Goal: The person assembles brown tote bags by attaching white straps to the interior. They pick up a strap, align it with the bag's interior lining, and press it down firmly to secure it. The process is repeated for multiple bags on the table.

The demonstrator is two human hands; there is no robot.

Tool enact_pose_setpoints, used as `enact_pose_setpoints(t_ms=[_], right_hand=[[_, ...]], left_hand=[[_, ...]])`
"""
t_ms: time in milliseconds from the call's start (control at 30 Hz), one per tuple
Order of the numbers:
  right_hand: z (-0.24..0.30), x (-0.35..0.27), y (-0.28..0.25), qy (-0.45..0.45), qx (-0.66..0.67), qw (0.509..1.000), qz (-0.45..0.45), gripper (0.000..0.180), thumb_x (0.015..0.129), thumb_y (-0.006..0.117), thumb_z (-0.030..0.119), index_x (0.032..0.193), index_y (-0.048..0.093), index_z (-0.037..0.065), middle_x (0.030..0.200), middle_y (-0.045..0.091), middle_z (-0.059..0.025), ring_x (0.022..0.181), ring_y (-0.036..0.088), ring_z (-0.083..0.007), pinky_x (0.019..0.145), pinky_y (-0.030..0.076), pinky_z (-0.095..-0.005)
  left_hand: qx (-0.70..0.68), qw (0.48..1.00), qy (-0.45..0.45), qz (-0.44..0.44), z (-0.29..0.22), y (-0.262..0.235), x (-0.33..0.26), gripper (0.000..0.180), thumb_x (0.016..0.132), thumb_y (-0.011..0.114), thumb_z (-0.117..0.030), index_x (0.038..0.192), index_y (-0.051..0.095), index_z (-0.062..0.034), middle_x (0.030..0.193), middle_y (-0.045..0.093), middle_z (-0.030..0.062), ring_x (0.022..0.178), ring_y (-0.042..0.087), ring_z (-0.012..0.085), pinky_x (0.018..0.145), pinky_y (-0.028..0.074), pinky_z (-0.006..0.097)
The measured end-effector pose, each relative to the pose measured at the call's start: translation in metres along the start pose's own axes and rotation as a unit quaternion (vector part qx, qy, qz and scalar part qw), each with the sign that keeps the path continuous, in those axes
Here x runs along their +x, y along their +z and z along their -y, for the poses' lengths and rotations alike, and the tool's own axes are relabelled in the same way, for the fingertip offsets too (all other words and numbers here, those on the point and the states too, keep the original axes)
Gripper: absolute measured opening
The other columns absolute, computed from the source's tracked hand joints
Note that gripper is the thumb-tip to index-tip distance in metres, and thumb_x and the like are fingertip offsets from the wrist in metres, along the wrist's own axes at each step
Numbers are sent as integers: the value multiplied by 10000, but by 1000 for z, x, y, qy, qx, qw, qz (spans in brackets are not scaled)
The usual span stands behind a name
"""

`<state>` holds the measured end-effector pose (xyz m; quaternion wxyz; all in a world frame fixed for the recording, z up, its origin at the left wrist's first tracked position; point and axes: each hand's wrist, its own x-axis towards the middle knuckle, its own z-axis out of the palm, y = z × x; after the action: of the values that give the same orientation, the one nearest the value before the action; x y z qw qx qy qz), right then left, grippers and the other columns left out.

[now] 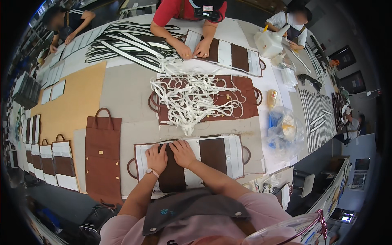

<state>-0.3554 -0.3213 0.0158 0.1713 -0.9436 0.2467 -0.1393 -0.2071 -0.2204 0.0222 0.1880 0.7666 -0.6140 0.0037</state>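
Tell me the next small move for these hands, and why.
I'd probably slide the right hand a little rightward along the far edge of the brown-and-white panel. Its fingertips and those of the left hand are close together by the left dark brown section, while the far edge at the right dark brown section has no hand on it.

Left forearm (138, 192) and right forearm (215, 175) slant inward. The left hand (157, 159) and right hand (183, 154) rest palm-down (fingers (176, 144) pointing ahead), close together.
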Motion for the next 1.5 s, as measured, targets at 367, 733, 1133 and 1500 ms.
enact_pose_setpoints(t_ms=[367, 733, 1133, 1500], right_hand=[[-1, 2, 3, -4, 6, 1000, 1, 524, 788, 631, 128, 1296, 556, 22, 1263, 508, -139, 1215, 445, -328, 1059, 351, -473], [-2, 0, 5, -5, 9, 1000, -9, 528, 787, 630, 123, 1298, 555, 15, 1261, 513, -144, 1216, 451, -338, 1060, 349, -479], [-2, -1, 4, 0, -2, 1000, -4, 528, 799, 621, 147, 1305, 548, 19, 1284, 524, -138, 1225, 457, -317, 1078, 343, -464], [-2, -1, 2, -7, 0, 1000, -8, 537, 801, 620, 146, 1315, 534, 14, 1283, 514, -142, 1218, 456, -323, 1073, 345, -463]], left_hand=[[2, 1000, -10, 3, 1, 1, -1, 460, 845, 654, -168, 1301, 592, -148, 1211, 550, 122, 1138, 519, 293, 970, 356, 480], [-5, 1000, -20, 16, -1, 0, -1, 475, 845, 655, -192, 1314, 585, -169, 1219, 548, 118, 1152, 515, 292, 982, 355, 495], [-5, 1000, -15, 8, -2, -4, 2, 457, 845, 650, -163, 1299, 595, -147, 1200, 558, 124, 1127, 529, 291, 966, 360, 474], [0, 1000, -9, 3, -1, -1, 0, 471, 844, 646, -164, 1311, 585, -149, 1216, 546, 125, 1134, 520, 294, 970, 359, 478]])
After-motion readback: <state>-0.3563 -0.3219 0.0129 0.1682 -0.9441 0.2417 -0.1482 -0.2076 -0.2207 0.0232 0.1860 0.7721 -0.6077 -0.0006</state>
